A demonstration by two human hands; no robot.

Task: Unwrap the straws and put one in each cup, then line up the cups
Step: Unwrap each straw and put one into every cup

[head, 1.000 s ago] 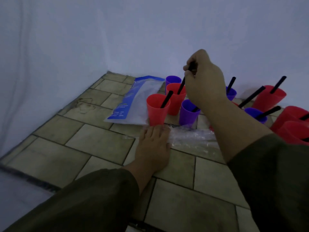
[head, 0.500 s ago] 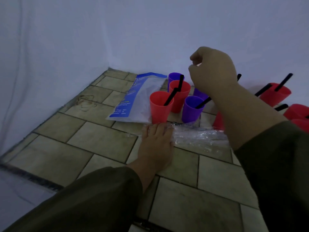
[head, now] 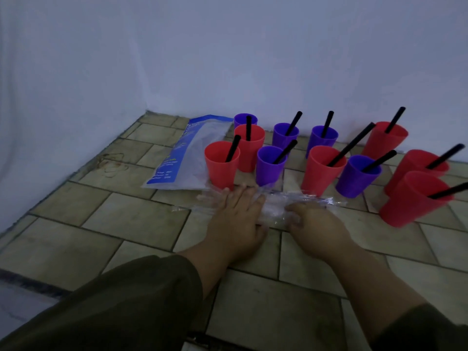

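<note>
1. Both hands rest on a crumpled clear wrapper (head: 274,207) lying on the tile-patterned surface (head: 126,219), just in front of a cluster of cups.
2. The left hand (head: 236,219) lies flat on the wrapper's left part, fingers straight and together, their tips near the foot of the front red cup (head: 221,171).
3. The right hand (head: 316,226) touches the wrapper's middle with its fingers bent down; motion blur hides whether they pinch the plastic.
4. Red and purple cups stand upright in loose, uneven rows between the hands and the white backdrop (head: 228,59). A purple cup (head: 269,171) sits just right of the front red one.
5. Black straws (head: 350,145) lean out of the cups, mostly tilting right.
6. A blue-and-white plastic bag (head: 187,158) lies flat to the left, touching the front red cup.
7. Dark olive sleeves (head: 126,305) cover both forearms.
</note>
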